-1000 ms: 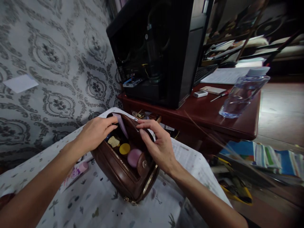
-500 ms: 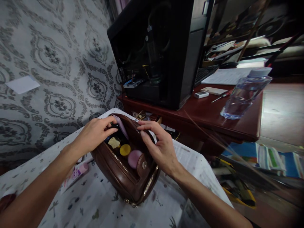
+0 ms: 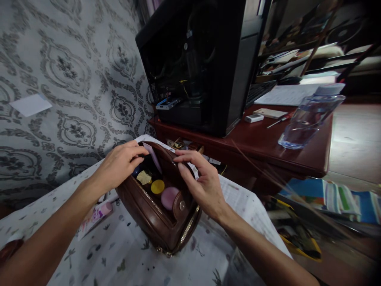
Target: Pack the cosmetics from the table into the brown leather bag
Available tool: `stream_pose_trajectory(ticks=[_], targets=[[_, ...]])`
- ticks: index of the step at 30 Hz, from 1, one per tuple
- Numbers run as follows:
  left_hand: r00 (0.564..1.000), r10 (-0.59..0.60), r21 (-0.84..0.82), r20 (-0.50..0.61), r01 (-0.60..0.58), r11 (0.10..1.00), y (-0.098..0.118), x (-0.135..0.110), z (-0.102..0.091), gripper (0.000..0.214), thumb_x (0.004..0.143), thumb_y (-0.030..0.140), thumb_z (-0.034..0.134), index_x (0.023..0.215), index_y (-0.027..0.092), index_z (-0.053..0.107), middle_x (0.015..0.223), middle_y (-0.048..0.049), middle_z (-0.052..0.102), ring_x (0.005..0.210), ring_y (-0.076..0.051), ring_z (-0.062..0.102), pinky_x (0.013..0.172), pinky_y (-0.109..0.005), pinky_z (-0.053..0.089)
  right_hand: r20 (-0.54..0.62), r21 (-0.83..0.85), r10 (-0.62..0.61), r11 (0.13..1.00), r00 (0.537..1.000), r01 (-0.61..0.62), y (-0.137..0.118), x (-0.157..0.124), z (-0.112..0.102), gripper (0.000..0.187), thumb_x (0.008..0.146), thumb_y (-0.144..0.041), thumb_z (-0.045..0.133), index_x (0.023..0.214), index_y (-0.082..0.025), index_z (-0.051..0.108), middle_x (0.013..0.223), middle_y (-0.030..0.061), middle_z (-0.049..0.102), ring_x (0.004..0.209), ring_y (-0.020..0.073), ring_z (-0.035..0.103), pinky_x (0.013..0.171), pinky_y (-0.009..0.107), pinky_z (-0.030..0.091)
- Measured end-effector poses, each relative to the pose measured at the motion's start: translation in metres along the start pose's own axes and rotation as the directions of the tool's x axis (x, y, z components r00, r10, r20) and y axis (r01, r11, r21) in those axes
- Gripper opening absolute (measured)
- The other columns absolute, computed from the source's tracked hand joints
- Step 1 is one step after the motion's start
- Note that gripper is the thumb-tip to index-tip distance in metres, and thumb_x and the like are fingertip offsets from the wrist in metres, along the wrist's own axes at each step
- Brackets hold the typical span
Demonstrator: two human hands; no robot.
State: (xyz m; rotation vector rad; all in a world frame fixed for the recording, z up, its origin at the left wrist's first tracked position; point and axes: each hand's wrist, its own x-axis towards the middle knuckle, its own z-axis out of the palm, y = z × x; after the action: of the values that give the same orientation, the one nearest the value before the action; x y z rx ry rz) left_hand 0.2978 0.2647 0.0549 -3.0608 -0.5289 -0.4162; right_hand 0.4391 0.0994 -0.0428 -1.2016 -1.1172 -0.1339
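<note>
A brown handbag (image 3: 143,216) stands unzipped on the cloth-covered table. My left hand (image 3: 120,165) reaches over its left end, fingers curled and the index fingertip against a pale card-like piece (image 3: 154,159) upright inside. Whatever those fingers grip is hidden. On the far rim, my right hand (image 3: 202,178) pinches the bag's edge between thumb and fingers. Inside lie a crumpled gold piece (image 3: 144,178), a round yellow item (image 3: 157,186) and a round pink item (image 3: 169,198) beside the snap tab (image 3: 181,205).
A pink-and-white tube (image 3: 97,214) lies left of the bag, partly behind my forearm. Beyond the table, a red-brown desk (image 3: 253,147) carries a black computer case (image 3: 190,79), a clear water bottle (image 3: 306,119) and papers (image 3: 285,94). A patterned wall (image 3: 65,87) rises on the left.
Both hands keep nearly the same places at the bag. My left thumb has drawn closer to the index finger. The whole view has shifted slightly.
</note>
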Motion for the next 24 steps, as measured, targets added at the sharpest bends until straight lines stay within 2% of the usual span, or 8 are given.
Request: stream_pose_trajectory(ticks=[5, 13, 19, 24], targets=[[0.996, 0.000, 0.064, -0.085, 0.005, 0.998, 0.0015, 0.0012, 0.0042, 0.028, 0.092, 0.025, 0.050, 0.102, 0.023, 0.076, 0.091, -0.0033, 0.061, 0.082, -0.019, 0.059, 0.073, -0.030, 0.044, 0.014, -0.003, 0.010, 1.000, 1.000, -0.010, -0.0016, 0.0005, -0.0011, 0.014, 0.093, -0.019, 0.055, 0.097, -0.023, 0.068, 0.112, 0.0082, 0.072, 0.108, 0.0232, 0.066, 0.096, 0.046, 0.051], [0.997, 0.011, -0.002, -0.070, -0.011, 1.000, 0.0029, 0.0031, 0.0044, 0.028, 0.091, 0.020, 0.051, 0.101, 0.021, 0.077, 0.089, -0.0038, 0.069, 0.081, -0.020, 0.063, 0.077, -0.032, 0.045, 0.022, -0.005, -0.011, 1.000, 1.000, 0.011, 0.0003, -0.0003, -0.0012, 0.014, 0.093, -0.017, 0.055, 0.097, -0.021, 0.068, 0.112, 0.0095, 0.072, 0.109, 0.0226, 0.066, 0.097, 0.043, 0.051], [0.991, 0.062, -0.022, -0.118, -0.065, 0.998, -0.0008, 0.0045, 0.0078, 0.026, 0.089, 0.019, 0.053, 0.096, 0.020, 0.077, 0.088, -0.0035, 0.068, 0.081, -0.019, 0.064, 0.077, -0.031, 0.046, 0.030, -0.011, -0.026, 1.000, 0.999, 0.026, 0.0008, 0.0003, -0.0019, 0.014, 0.093, -0.015, 0.056, 0.097, -0.021, 0.068, 0.113, 0.0090, 0.072, 0.109, 0.0224, 0.066, 0.096, 0.043, 0.051], [0.990, 0.099, -0.047, -0.096, -0.104, 0.993, -0.0039, 0.0057, 0.0071, 0.025, 0.089, 0.019, 0.053, 0.094, 0.019, 0.077, 0.086, -0.0031, 0.068, 0.080, -0.018, 0.063, 0.076, -0.030, 0.046, 0.038, -0.024, -0.034, 0.999, 0.999, 0.035, 0.0014, 0.0006, -0.0016, 0.014, 0.093, -0.016, 0.056, 0.097, -0.021, 0.068, 0.112, 0.0085, 0.073, 0.109, 0.0225, 0.066, 0.097, 0.044, 0.051]])
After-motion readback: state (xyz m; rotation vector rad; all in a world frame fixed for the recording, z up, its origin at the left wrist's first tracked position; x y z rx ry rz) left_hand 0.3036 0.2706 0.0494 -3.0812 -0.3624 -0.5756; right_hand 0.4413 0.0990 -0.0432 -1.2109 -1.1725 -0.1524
